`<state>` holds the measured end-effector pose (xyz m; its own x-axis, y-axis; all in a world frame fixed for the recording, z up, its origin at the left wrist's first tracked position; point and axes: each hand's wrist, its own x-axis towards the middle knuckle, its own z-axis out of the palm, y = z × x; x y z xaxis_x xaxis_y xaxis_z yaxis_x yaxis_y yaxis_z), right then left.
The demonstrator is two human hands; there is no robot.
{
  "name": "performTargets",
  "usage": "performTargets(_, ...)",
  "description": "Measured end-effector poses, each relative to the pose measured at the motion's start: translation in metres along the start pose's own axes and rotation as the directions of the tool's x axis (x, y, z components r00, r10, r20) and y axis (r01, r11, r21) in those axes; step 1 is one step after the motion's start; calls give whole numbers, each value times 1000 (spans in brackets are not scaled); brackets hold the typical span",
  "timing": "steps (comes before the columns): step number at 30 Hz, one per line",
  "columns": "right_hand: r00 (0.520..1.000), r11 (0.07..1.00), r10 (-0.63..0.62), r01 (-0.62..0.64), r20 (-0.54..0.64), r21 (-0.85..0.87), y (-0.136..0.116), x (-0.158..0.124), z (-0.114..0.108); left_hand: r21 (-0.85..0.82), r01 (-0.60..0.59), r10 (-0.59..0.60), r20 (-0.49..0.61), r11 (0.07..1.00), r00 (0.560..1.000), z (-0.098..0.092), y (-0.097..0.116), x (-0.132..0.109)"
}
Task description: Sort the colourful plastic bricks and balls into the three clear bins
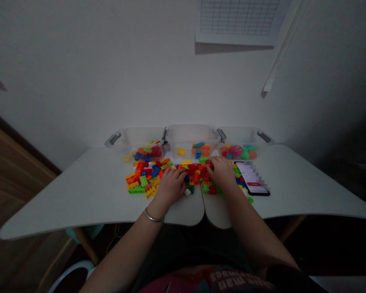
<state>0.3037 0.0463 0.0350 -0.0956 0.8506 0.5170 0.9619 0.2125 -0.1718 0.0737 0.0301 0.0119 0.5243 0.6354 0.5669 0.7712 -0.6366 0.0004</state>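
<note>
A heap of toy building bricks (143, 179) in red, orange, yellow, green and blue spreads over the white table, under and around both hands. My left hand (171, 188), with a silver bangle at its wrist, reaches into the middle of the heap. Its fingers curl downward beside a dark blue brick (187, 178); what lies under them is hidden. A white brick (187, 192) lies close to its thumb. Over the right part of the heap, my right hand (222, 171) has its thumb and fingers bent together around a red brick (210, 165), partly covered by the fingertips.
Three clear plastic bins stand along the wall: the left bin (131, 136) and right bin (239, 134) hold mixed coloured pieces, the middle bin (190, 132) a few orange, yellow and blue ones. A phone (252, 179) lies right of the bricks. Two table tops (79, 191) meet at a seam.
</note>
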Motion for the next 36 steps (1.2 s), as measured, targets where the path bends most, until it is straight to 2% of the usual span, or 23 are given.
performTargets(5, 999, 999, 37, -37, 16, -15, 2, -7, 18, 1, -7, 7, -8, 1000, 1000, 0, 0, -1)
performTargets(11, 998, 996, 64, -65, -18, -61, -2, -5, 21, -9, -5, 5, -11, 1000, 1000, 0, 0, -1)
performTargets(19, 999, 998, 33, -33, 17, -51, 2, -6, 25, 4, -10, 10, -14, 1000, 1000, 1, -1, -1)
performTargets(28, 999, 995, 39, -42, 32, 88, 2, -3, 26, 5, -19, 19, -10, 1000, 1000, -2, 0, 0)
performTargets(32, 997, 983, 75, -70, -23, 172, 4, -3, 29, -1, -2, 2, -11, 1000, 1000, -2, 0, 0)
performTargets(36, 979, 956, 101, -46, -179, 291, 8, -1, 32, -1, 0, 0, -6, 1000, 1000, 0, -1, -1)
